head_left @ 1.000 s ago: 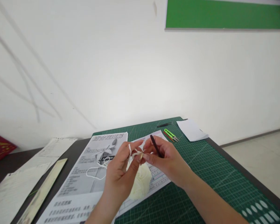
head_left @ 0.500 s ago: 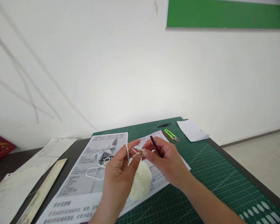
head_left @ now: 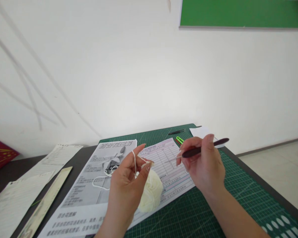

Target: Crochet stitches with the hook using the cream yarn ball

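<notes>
My left hand (head_left: 127,180) pinches white yarn (head_left: 134,161) between thumb and fingers, and a strand loops over its index finger. From there the yarn trails left across a printed sheet. Behind and below this hand sits a pale cream ball of yarn (head_left: 152,191). To the right, my right hand (head_left: 206,165) grips a crochet hook (head_left: 192,152) by its dark handle. The hook's thin metal shaft points left toward the yarn, apart from it.
Beneath the hands lie a printed picture sheet (head_left: 89,185) and a ruled form (head_left: 164,155) on a green cutting mat (head_left: 238,195). Green thread snips (head_left: 179,140), a dark slim tool (head_left: 176,132) and white paper (head_left: 201,132) lie toward the back. At left are handwritten sheets (head_left: 27,195) and a ruler (head_left: 47,201).
My right hand has moved right, away from the left hand and the yarn. The crochet hook has swung from upright to nearly level. My left hand keeps its pinch.
</notes>
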`<act>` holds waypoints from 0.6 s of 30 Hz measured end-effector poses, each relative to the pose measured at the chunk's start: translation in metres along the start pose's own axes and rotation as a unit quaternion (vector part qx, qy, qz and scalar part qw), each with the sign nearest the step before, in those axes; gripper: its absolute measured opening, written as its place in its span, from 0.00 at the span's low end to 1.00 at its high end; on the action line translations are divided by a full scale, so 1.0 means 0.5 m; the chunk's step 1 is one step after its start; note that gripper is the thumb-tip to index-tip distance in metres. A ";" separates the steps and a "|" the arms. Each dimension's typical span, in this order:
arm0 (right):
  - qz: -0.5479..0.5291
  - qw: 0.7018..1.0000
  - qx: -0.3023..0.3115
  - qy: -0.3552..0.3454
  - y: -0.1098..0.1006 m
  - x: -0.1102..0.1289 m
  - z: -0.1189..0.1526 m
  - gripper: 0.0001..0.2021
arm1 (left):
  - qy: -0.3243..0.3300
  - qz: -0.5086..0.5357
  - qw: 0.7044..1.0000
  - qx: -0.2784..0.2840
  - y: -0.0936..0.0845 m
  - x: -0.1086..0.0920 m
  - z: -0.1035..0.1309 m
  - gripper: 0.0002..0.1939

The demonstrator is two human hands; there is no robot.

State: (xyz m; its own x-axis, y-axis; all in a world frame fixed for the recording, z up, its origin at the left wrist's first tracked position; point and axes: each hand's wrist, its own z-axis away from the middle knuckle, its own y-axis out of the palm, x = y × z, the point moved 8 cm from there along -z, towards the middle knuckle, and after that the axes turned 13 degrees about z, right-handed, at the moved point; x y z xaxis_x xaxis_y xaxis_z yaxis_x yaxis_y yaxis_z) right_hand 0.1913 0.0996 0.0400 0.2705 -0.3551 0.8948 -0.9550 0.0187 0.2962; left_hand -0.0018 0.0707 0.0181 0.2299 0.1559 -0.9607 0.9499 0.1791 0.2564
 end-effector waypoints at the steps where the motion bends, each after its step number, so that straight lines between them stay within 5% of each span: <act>1: -0.004 1.000 0.029 0.005 0.013 -0.002 0.004 0.23 | -0.005 0.004 1.000 -0.005 -0.002 0.001 0.001 0.24; 6: 0.010 0.995 0.098 0.005 0.053 -0.009 0.022 0.05 | -0.004 0.030 0.999 -0.026 -0.010 -0.002 0.002 0.25; 18: 0.016 0.996 0.072 -0.041 0.056 -0.010 0.041 0.03 | -0.017 0.070 0.997 -0.028 -0.002 -0.007 0.010 0.19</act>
State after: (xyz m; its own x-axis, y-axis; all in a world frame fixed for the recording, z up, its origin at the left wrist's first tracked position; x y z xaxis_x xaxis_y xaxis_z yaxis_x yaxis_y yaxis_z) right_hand 0.1607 0.0825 0.0369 0.2335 -0.4327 0.8708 -0.9724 -0.1011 0.2104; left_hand -0.0028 0.0653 0.0205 0.3678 0.1499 -0.9177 0.8947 0.2121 0.3932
